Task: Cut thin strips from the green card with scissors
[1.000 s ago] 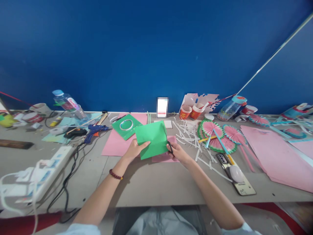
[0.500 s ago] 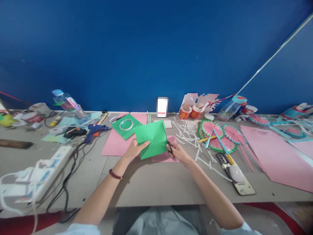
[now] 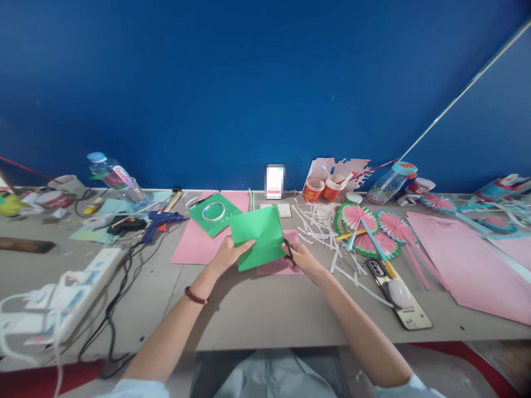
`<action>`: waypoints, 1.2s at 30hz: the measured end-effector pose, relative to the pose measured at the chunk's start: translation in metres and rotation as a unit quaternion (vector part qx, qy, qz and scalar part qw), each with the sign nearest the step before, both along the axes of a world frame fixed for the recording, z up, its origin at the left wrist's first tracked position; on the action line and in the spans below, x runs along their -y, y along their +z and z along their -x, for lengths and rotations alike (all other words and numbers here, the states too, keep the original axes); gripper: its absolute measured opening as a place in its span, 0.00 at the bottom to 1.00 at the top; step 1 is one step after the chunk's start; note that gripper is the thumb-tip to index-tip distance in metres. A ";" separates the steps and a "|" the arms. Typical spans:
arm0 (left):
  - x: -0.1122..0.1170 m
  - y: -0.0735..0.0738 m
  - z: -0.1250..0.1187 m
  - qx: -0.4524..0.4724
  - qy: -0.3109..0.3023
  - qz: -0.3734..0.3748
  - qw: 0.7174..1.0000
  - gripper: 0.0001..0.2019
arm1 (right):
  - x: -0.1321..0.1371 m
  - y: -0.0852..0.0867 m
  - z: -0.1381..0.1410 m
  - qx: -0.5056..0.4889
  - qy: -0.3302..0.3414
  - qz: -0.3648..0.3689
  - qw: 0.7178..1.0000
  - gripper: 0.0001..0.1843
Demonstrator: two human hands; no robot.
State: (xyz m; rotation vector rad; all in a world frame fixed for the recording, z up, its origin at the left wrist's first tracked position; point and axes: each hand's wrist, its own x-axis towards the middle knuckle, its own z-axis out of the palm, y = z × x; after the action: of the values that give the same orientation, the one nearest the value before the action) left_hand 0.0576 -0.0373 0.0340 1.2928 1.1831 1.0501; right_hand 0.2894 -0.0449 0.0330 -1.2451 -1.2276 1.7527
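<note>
My left hand (image 3: 232, 251) pinches the left edge of a green paper sheet (image 3: 261, 235), thumb on top and fingers underneath. The sheet is held up above the table, slightly tilted, with a faint crease near its middle. On the other side, my right hand (image 3: 299, 257) is closed round a pair of scissors (image 3: 287, 249) with dark handles, at the sheet's right edge. The blades are hidden behind the paper. Beneath lies pink paper (image 3: 274, 269). Another green sheet (image 3: 199, 218), with a silver ring of tape (image 3: 213, 210) on it, lies behind my left hand.
At left are a power strip (image 3: 89, 293), a blue glue gun (image 3: 157, 224) and a bottle (image 3: 112, 172). White paper strips (image 3: 317, 221), red cups (image 3: 314, 189), watermelon-patterned fans (image 3: 360, 218), a phone (image 3: 415, 318) and pink sheets (image 3: 477, 265) lie to the right.
Almost nothing differs. Both hands keep their hold on the green sheet and the scissors; the whole view has shifted very slightly.
</note>
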 end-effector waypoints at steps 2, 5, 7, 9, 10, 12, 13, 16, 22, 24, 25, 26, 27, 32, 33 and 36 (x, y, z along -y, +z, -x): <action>0.000 0.001 0.000 -0.002 -0.002 0.001 1.000 0.24 | 0.000 0.000 0.000 0.002 -0.002 0.001 1.000 0.31; 0.001 0.003 0.000 -0.004 -0.003 0.002 1.000 0.24 | 0.000 0.000 0.000 0.001 -0.007 0.006 1.000 0.31; 0.002 0.005 -0.001 -0.006 -0.005 0.000 1.000 0.24 | -0.001 0.000 0.000 0.004 -0.011 0.011 1.000 0.31; 0.002 0.007 -0.001 -0.011 -0.009 0.000 1.000 0.25 | -0.001 0.001 0.000 0.008 -0.018 0.015 1.000 0.31; 0.002 0.007 -0.001 -0.012 -0.011 0.000 1.000 0.25 | -0.001 0.001 0.000 0.010 -0.022 0.015 1.000 0.31; 0.002 0.008 -0.001 -0.013 -0.015 0.001 1.000 0.25 | -0.001 0.002 0.000 0.013 -0.028 0.012 0.999 0.31; 0.003 0.008 -0.001 -0.012 -0.015 0.000 1.000 0.25 | -0.001 0.002 0.000 0.014 -0.030 0.009 0.999 0.31; 0.003 0.008 -0.001 -0.011 -0.015 -0.003 1.000 0.25 | 0.000 0.003 0.000 0.016 -0.036 0.001 0.999 0.30; 0.003 0.008 -0.001 -0.015 -0.019 -0.003 1.000 0.24 | 0.000 0.004 0.000 0.029 -0.036 -0.008 0.999 0.29; 0.003 0.009 -0.001 -0.017 -0.019 -0.004 1.000 0.24 | 0.000 0.004 0.000 0.032 -0.033 -0.012 0.999 0.28; 0.003 0.009 -0.001 -0.018 -0.019 -0.004 1.000 0.24 | 0.000 0.004 0.000 0.033 -0.032 -0.014 0.999 0.28; 0.003 0.009 -0.001 -0.019 -0.019 -0.004 1.000 0.24 | 0.000 0.004 0.000 0.034 -0.030 -0.014 0.999 0.28; 0.003 0.009 -0.001 -0.020 -0.018 -0.003 1.000 0.24 | 0.000 0.004 0.000 0.035 -0.029 -0.014 0.999 0.28; 0.003 0.006 0.000 -0.013 -0.020 -0.002 1.000 0.24 | 0.000 0.003 0.000 0.028 -0.036 -0.013 0.999 0.29; 0.003 0.006 0.000 -0.012 -0.019 -0.001 1.000 0.24 | -0.001 0.003 0.000 0.026 -0.039 -0.014 0.999 0.29; 0.003 0.007 0.000 -0.011 -0.019 0.001 1.000 0.24 | -0.001 0.001 0.000 0.022 -0.044 -0.013 0.999 0.29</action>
State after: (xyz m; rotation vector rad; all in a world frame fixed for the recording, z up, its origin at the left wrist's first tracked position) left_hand 0.0577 -0.0401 0.0406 1.3227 1.1724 1.0095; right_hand 0.2899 -0.0437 0.0340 -1.3082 -1.1980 1.6512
